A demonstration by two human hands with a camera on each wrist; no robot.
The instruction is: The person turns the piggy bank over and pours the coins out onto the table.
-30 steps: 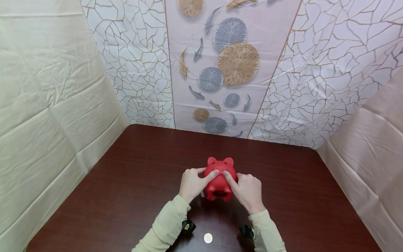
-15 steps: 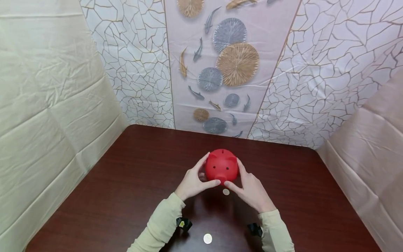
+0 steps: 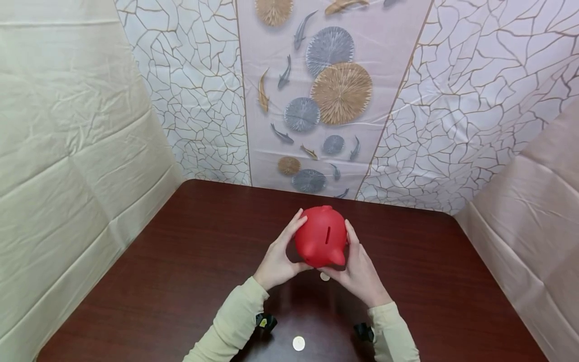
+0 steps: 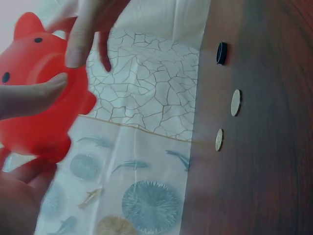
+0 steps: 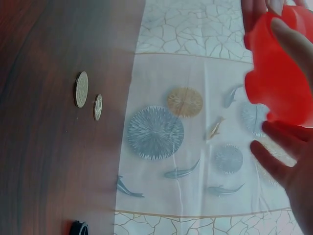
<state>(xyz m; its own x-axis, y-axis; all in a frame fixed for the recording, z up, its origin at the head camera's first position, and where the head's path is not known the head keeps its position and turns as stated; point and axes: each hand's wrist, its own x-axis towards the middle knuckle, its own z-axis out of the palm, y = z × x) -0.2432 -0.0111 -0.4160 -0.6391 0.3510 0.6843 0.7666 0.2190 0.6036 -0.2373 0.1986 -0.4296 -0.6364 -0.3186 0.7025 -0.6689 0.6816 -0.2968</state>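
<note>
Both hands hold a red piggy bank (image 3: 316, 226) up above the dark table. My left hand (image 3: 277, 264) grips its left side and my right hand (image 3: 365, 279) its right side, thumbs at the near side. In the head view its top faces the camera, showing the coin slot, with the ears low. The face (image 4: 22, 58) and feet show in the left wrist view. Two coins lie below on the table: a larger near coin (image 3: 298, 343) and a smaller far coin (image 3: 324, 276), partly covered by the right hand in the head view.
A small black round cap (image 4: 222, 53) lies on the table to the right of the coins, hidden in the head view. The brown table (image 3: 194, 251) is bounded by a patterned curtain (image 3: 203, 100) at the back and pale cloth (image 3: 81, 176) at the sides.
The piggy bank has rotated in both hands: its feet and dark underside opening faced the camera, then its face, now its slotted top. The far coin has come into view beneath it.
</note>
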